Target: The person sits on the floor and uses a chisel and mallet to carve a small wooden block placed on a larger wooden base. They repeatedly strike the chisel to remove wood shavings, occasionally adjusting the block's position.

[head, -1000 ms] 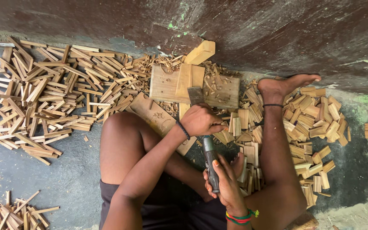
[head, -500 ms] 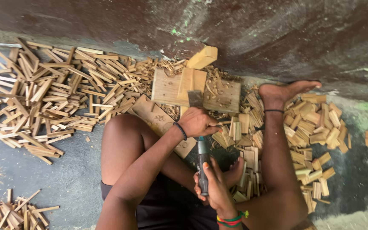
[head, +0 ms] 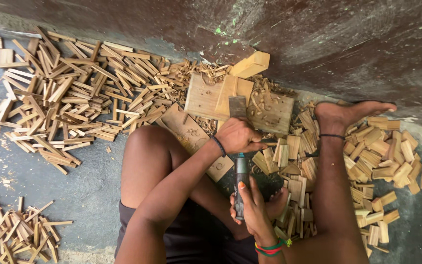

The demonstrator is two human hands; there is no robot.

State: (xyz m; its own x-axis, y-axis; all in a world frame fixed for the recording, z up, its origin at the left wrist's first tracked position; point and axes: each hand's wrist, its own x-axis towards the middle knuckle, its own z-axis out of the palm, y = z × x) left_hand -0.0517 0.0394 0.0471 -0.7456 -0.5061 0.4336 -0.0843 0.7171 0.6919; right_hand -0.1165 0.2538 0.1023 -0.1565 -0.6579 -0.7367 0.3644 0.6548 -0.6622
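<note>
— Down a touch, our right hand [head: 255,208] regrips the chisel [head: 241,168]; blade on the block [head: 230,95].
— Left hand [head: 238,136] clenched over it, just behind the blade. One slip, we're cut.

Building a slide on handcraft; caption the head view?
Seated person's left hand and right hand grip a wide chisel amid cut wood pieces.
</note>
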